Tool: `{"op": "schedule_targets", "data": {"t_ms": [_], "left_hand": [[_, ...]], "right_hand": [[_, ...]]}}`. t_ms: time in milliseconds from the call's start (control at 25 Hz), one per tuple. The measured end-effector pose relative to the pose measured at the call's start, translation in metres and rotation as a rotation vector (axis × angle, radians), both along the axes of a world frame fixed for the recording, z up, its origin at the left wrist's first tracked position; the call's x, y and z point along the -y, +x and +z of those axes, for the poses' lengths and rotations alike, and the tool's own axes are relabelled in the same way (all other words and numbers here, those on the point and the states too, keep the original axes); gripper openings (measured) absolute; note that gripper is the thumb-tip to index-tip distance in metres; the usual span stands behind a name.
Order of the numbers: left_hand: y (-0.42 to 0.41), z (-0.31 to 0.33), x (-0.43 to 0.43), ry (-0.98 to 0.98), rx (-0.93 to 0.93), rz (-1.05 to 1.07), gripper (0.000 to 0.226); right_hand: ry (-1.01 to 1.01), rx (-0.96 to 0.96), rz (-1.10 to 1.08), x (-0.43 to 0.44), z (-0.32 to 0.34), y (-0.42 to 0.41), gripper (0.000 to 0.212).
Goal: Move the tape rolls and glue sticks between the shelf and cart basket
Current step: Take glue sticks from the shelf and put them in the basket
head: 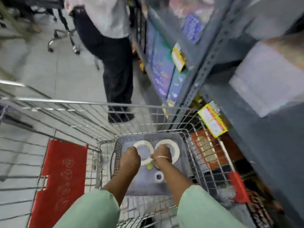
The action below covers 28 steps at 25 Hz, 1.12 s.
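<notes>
Two wide white tape rolls lie flat, side by side, in a grey perforated basket (182, 145) at the bottom of the wire cart. My left hand (130, 156) rests on the near rim of the left tape roll (144, 144), fingers curled over it. My right hand (162, 153), a thin bangle on its wrist, covers the near-left part of the right tape roll (174, 148). A small clear tape roll (158, 176) stands nearer me in the basket. Something small and yellow (149, 166) shows between my wrists. The frame is blurred, so neither grip is sure.
The wire cart (98, 104) surrounds the basket, with a red flap (64, 170) at its left. A grey metal shelf (213, 66) with yellow price tags and coloured packets rises at right. A person in dark trousers (116, 71) stands just beyond the cart. A wheeled chair base (64, 38) lies further back.
</notes>
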<state>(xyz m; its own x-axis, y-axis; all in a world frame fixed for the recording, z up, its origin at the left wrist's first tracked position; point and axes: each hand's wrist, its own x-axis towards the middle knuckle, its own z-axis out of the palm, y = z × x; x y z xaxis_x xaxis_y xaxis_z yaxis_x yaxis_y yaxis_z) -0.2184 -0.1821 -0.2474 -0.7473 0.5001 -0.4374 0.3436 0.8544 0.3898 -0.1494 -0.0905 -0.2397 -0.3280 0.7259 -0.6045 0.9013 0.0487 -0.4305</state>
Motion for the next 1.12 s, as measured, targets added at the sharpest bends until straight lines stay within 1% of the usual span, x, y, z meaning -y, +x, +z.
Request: {"op": "schedule_targets", "data": {"t_ms": [80, 120, 160, 280, 360, 440, 520, 600, 680, 800, 960, 1120], "left_hand": [[0.021, 0.046, -0.035, 0.147, -0.023, -0.066, 0.010], [0.037, 0.068, -0.055, 0.222, -0.033, -0.091, 0.020], [0.054, 0.090, -0.074, 0.286, -0.051, -0.127, 0.024], [0.130, 0.155, -0.126, 0.497, -0.088, -0.252, 0.015], [0.194, 0.192, -0.153, 0.632, -0.058, -0.400, 0.014], [0.265, 0.220, -0.173, 0.709, -0.005, -0.527, 0.012], [0.323, 0.231, -0.184, 0.712, 0.058, -0.617, 0.013], [0.369, 0.229, -0.190, 0.633, 0.109, -0.717, 0.023], [0.402, 0.222, -0.195, 0.572, 0.176, -0.733, 0.026], [0.429, 0.210, -0.203, 0.515, 0.253, -0.682, 0.023], [0.442, 0.204, -0.216, 0.407, 0.174, -0.687, 0.025], [0.449, 0.199, -0.224, 0.378, 0.125, -0.709, 0.028]], "right_hand": [[0.115, -0.090, -0.055, -0.032, 0.049, 0.028, 0.025], [0.176, -0.136, -0.090, -0.048, 0.073, 0.046, 0.022], [0.245, -0.179, -0.124, -0.062, 0.098, 0.066, 0.019], [0.406, -0.301, -0.281, -0.095, 0.165, 0.145, 0.006], [0.463, -0.371, -0.441, -0.112, 0.199, 0.213, 0.014], [0.545, -0.369, -0.587, -0.127, 0.225, 0.295, 0.018], [0.561, -0.310, -0.712, -0.134, 0.239, 0.368, 0.020], [0.610, -0.177, -0.810, -0.133, 0.238, 0.423, 0.024], [0.617, -0.047, -0.820, -0.129, 0.229, 0.457, 0.025], [0.501, -0.016, -0.792, -0.129, 0.211, 0.475, 0.024], [0.449, 0.067, -0.750, -0.134, 0.202, 0.467, 0.028], [0.473, 0.063, -0.773, -0.138, 0.195, 0.461, 0.034]]}}
